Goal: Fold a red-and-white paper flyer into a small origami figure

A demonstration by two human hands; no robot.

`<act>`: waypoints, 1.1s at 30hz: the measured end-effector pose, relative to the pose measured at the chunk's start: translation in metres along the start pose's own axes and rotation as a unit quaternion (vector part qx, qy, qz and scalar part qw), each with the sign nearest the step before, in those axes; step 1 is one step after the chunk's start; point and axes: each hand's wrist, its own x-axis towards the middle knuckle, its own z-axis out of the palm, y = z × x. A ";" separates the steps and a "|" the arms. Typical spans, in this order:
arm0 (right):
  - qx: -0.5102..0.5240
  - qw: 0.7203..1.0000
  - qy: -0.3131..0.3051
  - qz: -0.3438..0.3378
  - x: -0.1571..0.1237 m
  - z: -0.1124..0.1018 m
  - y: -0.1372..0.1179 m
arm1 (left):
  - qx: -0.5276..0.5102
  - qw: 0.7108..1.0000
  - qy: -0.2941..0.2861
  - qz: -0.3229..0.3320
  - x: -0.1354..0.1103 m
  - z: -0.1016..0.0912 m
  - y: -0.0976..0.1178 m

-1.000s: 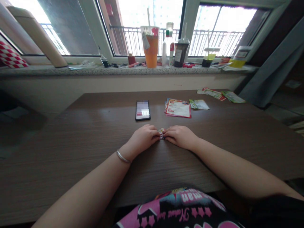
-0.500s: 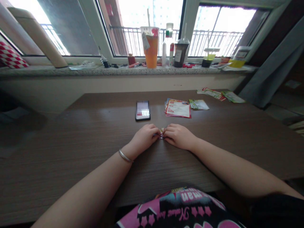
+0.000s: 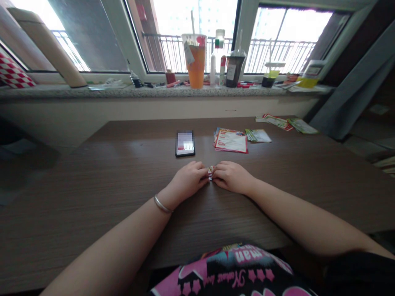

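A small piece of printed paper [image 3: 210, 173], white with coloured marks, lies on the brown table [image 3: 123, 185] between my hands. My left hand [image 3: 191, 177], with a silver bangle at the wrist, has its fingers closed on the paper's left side. From the other side, my right hand [image 3: 231, 176] pinches its right edge with curled fingers. Most of the paper is hidden under the fingertips, so its folds cannot be made out. Just beyond my hands lie a phone [image 3: 185, 143] and a stack of red-bordered printed sheets [image 3: 231, 140].
Smaller green-and-white cards [image 3: 258, 135] lie right of the stack, with more printed papers [image 3: 277, 122] at the far right. On the granite windowsill [image 3: 154, 92] stand an orange drink cup [image 3: 196, 61], a dark drink cup [image 3: 235, 70] and several bottles. A grey curtain [image 3: 348, 94] hangs at right.
My left fingers have shifted slightly at the paper, and the marks showing between my hands look a little different. My right hand stays nearly still.
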 end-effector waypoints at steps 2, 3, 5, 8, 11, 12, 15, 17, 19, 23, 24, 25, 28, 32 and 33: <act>0.002 1.000 0.001 0.008 0.000 0.000 0.000 | 0.014 1.000 0.000 0.002 0.001 -0.001 0.001; 0.006 1.000 0.003 0.010 0.000 0.000 0.000 | 0.020 1.000 0.000 0.004 0.001 -0.001 0.001; 0.016 1.000 0.008 0.015 0.000 0.001 0.001 | 0.029 1.000 -0.003 0.009 0.001 0.000 0.000; 0.035 0.999 0.015 0.031 0.000 0.003 0.002 | 0.035 0.999 -0.008 0.012 0.001 0.000 0.000; 0.050 0.997 0.017 0.049 0.001 0.005 0.003 | 0.023 1.000 -0.006 0.015 0.002 0.002 0.000; 0.054 0.997 0.018 0.053 0.001 0.005 0.003 | 0.019 1.000 -0.004 0.017 0.002 0.002 0.000; 0.059 0.996 0.016 0.060 0.002 0.004 0.001 | 0.016 1.000 -0.002 0.019 0.002 0.004 0.001; 0.058 0.997 0.010 0.057 0.002 0.003 -0.001 | 0.015 1.000 -0.003 0.022 0.002 0.005 0.000; 0.052 0.997 0.004 0.051 0.001 0.002 -0.001 | 0.011 1.000 -0.002 0.024 0.002 0.005 0.000; 0.042 0.998 -0.004 0.056 -0.001 0.002 -0.001 | -0.001 1.000 0.005 0.021 0.002 0.005 0.000; 0.040 0.997 -0.005 0.060 -0.001 0.002 -0.001 | -0.006 1.000 0.006 0.018 0.002 0.005 0.000; 0.038 0.997 -0.007 0.062 -0.001 0.002 0.000 | -0.013 1.000 0.007 0.014 0.002 0.005 0.000; 0.028 0.997 -0.011 0.069 0.000 0.002 -0.001 | -0.033 0.999 0.005 0.000 0.003 0.006 -0.001; 0.048 0.992 -0.008 0.113 0.002 0.006 -0.002 | -0.056 0.998 -0.005 -0.033 0.003 0.006 -0.001; 0.059 0.990 -0.008 0.125 0.003 0.007 -0.001 | -0.062 0.997 -0.007 -0.040 0.003 0.006 -0.001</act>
